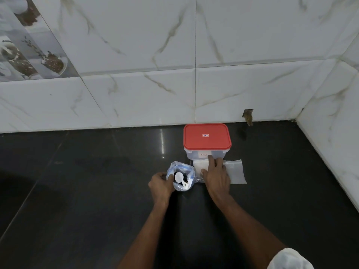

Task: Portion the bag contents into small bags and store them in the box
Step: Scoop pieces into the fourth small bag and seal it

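Note:
An opened blue-and-white bag (181, 175) stands on the dark counter with a white plastic scoop (179, 178) inside it. My left hand (161, 184) grips the bag's left rim. To its right lies a small clear bag filled with white powder (199, 166), and my right hand (215, 175) lies flat on it with fingers straight. An empty small clear bag (235, 171) lies flat further right, partly under my right hand. Behind them stands a clear plastic box (196, 154) closed with a red lid (206, 136).
The dark polished counter (97, 191) runs wide to the left and front. A white marble-tiled wall (155, 84) closes the back, and another tiled wall (330, 133) closes the right side. A small hole in the tile (248, 116) sits behind the box.

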Demonstrator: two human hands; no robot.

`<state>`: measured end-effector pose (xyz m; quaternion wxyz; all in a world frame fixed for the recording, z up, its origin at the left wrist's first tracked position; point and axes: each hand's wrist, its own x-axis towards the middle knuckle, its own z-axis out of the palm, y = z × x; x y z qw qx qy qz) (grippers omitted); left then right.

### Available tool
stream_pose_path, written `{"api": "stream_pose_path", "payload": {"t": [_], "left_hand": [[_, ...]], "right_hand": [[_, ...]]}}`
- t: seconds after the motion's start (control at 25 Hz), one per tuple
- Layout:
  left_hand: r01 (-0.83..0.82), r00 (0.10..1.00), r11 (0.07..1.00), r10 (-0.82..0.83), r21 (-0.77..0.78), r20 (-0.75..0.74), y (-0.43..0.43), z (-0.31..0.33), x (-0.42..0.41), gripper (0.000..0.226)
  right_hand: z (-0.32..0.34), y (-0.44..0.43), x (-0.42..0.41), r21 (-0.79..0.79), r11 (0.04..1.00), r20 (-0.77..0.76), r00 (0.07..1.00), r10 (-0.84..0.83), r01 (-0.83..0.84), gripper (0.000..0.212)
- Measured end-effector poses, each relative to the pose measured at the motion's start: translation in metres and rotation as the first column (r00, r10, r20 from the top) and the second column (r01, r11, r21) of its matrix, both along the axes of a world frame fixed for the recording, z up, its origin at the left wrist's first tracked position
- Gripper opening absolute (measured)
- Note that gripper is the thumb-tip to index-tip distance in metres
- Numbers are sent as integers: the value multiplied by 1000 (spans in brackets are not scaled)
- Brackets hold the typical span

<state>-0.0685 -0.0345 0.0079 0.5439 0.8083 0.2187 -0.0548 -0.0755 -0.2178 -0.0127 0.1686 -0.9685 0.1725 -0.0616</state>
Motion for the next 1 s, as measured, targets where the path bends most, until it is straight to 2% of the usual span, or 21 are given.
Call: {"api": "stream_pose_path", "payload": {"t": [0.12, 0.2, 0.24, 0.28, 0.36, 0.44, 0.48, 0.56, 0.68, 0.76, 0.8, 0.88, 0.92, 1.0], "left_hand": [[-53, 998, 999, 53, 7, 27, 3, 2, -2, 15], [-87, 995, 996, 86, 2, 50, 7, 6, -3, 9], [-94, 994, 996, 94, -6, 51, 7, 6, -4, 7], [-101, 993, 995, 102, -17, 54, 8, 6, -5, 7], [-89, 994, 996, 90, -15, 61, 10, 2, -4, 5], [-77, 995, 997, 77, -6, 56, 10, -1, -5, 14], [-77, 996, 997, 78, -14, 52, 9, -2, -7, 18], [-101, 992, 995, 101, -7, 69, 8, -2, -9, 22], [-131, 989, 978, 117, 163, 93, 4, 2, -13, 38], [-173, 982, 961, 151, 214, 114, 0, 10, -21, 48], [-182, 977, 962, 152, 206, 152, -2, 17, -25, 45], [-130, 973, 986, 107, 107, 203, -8, 27, -32, 26], [-52, 985, 999, 50, 8, 166, -14, 33, -34, 15], [91, 996, 961, -82, -263, 45, -34, 43, -37, 19]], "right_hand": [[-7, -7, -5, -32, 976, 27, 976, 217, -216, 24], [-15, -9, -12, -132, 923, -7, 931, 365, -363, 22], [-18, -11, -14, -154, 918, 38, 926, 376, -366, 22], [-19, -15, -16, -137, 944, 107, 943, 315, -299, 23], [-18, -33, -15, -32, 999, 171, 985, 13, -7, 25], [-14, -59, -17, 81, 954, 74, 953, -294, 288, 35], [-13, -71, -18, 91, 926, -3, 930, -367, 365, 43], [-14, -84, -16, 79, 926, -103, 927, -362, 370, 56], [-23, -91, -4, 151, 907, -146, 917, -373, 393, 61], [-22, -96, 0, 262, 867, -152, 906, -396, 423, 45], [-21, -98, 0, 343, 852, -121, 918, -377, 395, 32], [-11, -95, -7, 534, 794, -26, 945, -327, 290, 6], [-4, -88, -13, 589, 773, 40, 947, -319, 235, 7], [10, -65, -27, 644, 754, 157, 941, -299, 132, 13]]}}
